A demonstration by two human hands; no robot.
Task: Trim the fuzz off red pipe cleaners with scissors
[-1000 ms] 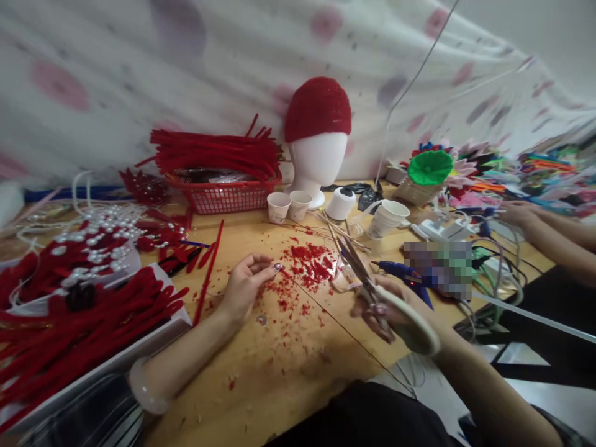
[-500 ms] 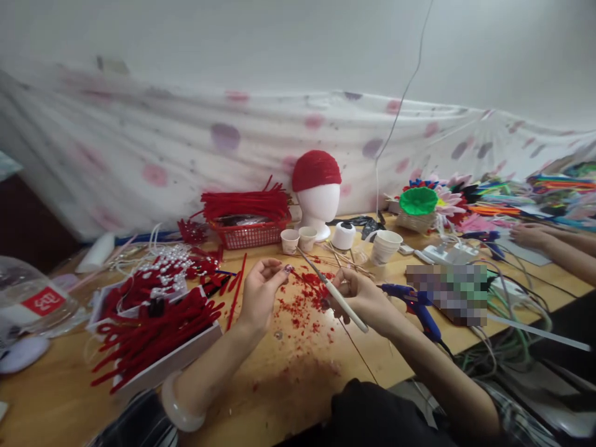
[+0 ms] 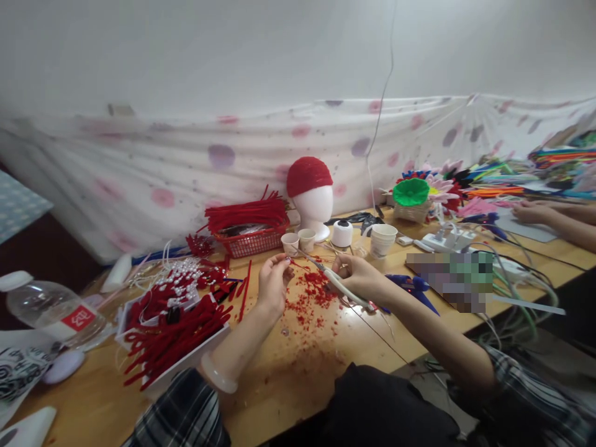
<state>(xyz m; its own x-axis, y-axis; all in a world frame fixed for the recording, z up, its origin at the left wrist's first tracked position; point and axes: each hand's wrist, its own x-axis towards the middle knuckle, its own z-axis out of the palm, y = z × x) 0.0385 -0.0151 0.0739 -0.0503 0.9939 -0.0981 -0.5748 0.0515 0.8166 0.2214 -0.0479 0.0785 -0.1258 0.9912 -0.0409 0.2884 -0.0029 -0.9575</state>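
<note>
My left hand (image 3: 274,280) is closed in a pinch near the middle of the table. Between its fingertips is a small red piece (image 3: 292,261), mostly hidden by the fingers. My right hand (image 3: 357,276) grips white-handled scissors (image 3: 342,285), their thin grey blades pointing left toward the pinched piece. Below both hands, red fuzz clippings (image 3: 311,292) lie scattered over the wooden table (image 3: 279,397). Thin wires stretch across the table under my right hand.
At left, a white box (image 3: 186,357) holds red chenille stems, beside a plastic bottle (image 3: 56,304). Behind stand a red basket (image 3: 246,245), a mannequin head (image 3: 314,205) and paper cups (image 3: 383,239). A blue glue gun (image 3: 414,288) lies right, near another person's hands (image 3: 535,212).
The scissors' blades have swung left, close to my left fingertips, and my right hand has risen slightly. The view has shifted, showing more of the table's left side.
</note>
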